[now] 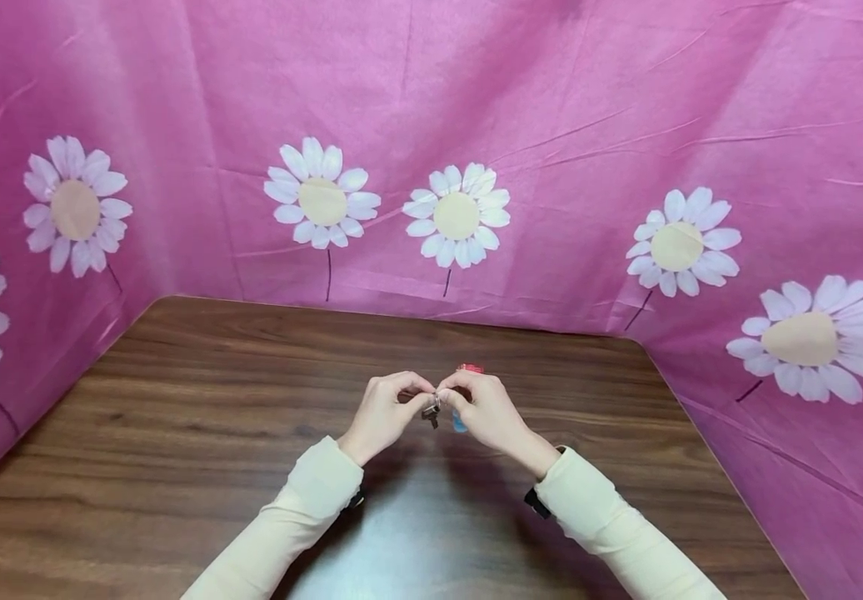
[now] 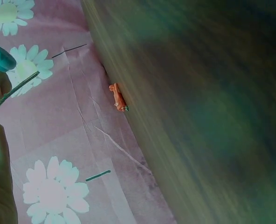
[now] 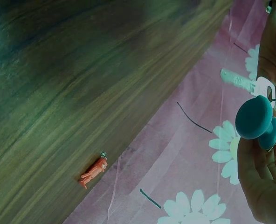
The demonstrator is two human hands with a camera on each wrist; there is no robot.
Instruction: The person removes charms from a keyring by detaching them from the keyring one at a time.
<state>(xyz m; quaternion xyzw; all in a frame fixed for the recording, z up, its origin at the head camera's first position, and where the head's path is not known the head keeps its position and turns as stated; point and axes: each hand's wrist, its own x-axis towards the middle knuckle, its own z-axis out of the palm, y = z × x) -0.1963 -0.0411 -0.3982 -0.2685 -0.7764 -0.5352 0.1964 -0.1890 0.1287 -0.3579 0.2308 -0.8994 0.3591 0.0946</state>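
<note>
Over the middle of the table, my left hand (image 1: 381, 410) and right hand (image 1: 493, 408) meet at the fingertips. Between them they pinch a small metal key ring (image 1: 436, 401). A key (image 1: 431, 415) hangs from it under the left fingertips; its blade shows pale in the right wrist view (image 3: 238, 80). Below the right fingers hangs a blue, rounded charm (image 1: 459, 421), larger in the right wrist view (image 3: 254, 117). Fingers hide much of the ring. Behind the right hand lies a small red-orange figure (image 1: 471, 367) with a metal bit at one end (image 3: 103, 154).
The wood-grain table (image 1: 199, 400) has a raised pink cloth (image 1: 536, 100) with white daisies along its back and both sides. The red-orange figure (image 2: 118, 97) lies toward the table's back.
</note>
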